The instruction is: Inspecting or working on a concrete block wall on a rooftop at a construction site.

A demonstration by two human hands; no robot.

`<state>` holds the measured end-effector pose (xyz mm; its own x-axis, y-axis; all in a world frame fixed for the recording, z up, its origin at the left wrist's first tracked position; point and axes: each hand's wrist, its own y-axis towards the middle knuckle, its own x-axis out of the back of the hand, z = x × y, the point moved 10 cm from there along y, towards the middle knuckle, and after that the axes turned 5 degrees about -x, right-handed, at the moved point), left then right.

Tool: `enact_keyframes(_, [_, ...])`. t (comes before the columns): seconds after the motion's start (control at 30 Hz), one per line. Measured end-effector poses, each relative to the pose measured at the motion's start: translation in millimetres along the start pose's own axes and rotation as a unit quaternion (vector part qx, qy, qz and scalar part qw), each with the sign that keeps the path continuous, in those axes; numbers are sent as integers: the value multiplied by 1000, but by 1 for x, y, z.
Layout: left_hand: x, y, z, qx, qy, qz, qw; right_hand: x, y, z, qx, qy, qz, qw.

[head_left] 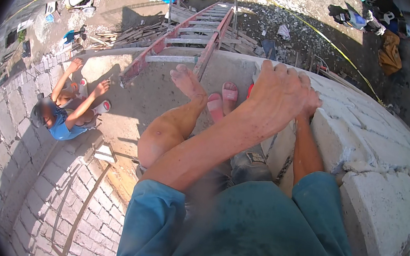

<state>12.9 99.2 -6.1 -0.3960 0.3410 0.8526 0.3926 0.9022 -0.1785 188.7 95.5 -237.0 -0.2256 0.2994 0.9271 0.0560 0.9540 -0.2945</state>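
Observation:
My left forearm reaches across in front of me, and my left hand point(282, 89) is at the inner top edge of the concrete block wall point(353, 128) on my right. Its fingers are curled; whatever lies under them is hidden. Close beneath and beside it is my right hand point(312, 103), mostly covered by the left one, so its fingers cannot be read. A small red thing point(250, 90) shows partly behind my left forearm. Below, one bare foot point(188, 81) is stretched toward a ladder, and pink slippers point(215, 106) are beside it.
A red-sided ladder point(196, 32) leans at the platform's far edge. To the left, a co-worker in blue point(64, 123) sits with both arms raised, by a block wall point(73, 204). Scrap timber point(142, 33) lies below. A large loose block point(381, 211) rests at right.

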Motion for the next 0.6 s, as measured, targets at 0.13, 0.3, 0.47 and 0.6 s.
enact_keyframes(0.13, [-3, -1, 1, -3, 7, -2, 1000, 2, 2, 1, -8, 10, 21, 1000])
enact_keyframes(0.3, [-4, 0, 1, -3, 8, -5, 1000, 3, 0, 1, -3, 11, 11, 1000])
enact_keyframes(0.47, [-4, -1, 2, 0, 6, -9, 1000, 2, 0, 1, -6, 6, 6, 1000])
enact_keyframes(0.6, [-2, 0, 2, 2, 2, 6, 1000, 3, 1, 1, -10, 19, 5, 1000])
